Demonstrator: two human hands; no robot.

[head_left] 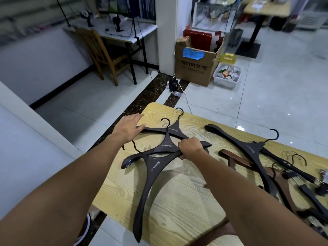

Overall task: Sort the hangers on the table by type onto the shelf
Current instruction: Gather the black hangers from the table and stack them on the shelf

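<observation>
At centre left the left hand (130,126), fingers straight, lies on or just above the far tip of one of three matching dark hangers (156,166) fanned on the table (177,201); contact is hard to judge. At centre the right hand (190,148) is curled round their crossed arms. To the right a larger dark hanger (248,148), a brown hanger (229,158) and clip hangers (301,174) lie mixed and no shelf is in view, so sorting seems barely begun.

I'm seeing a cardboard box (195,68) sitting at twelve o'clock. A wooden chair (102,50) is standing at ten o'clock.
</observation>
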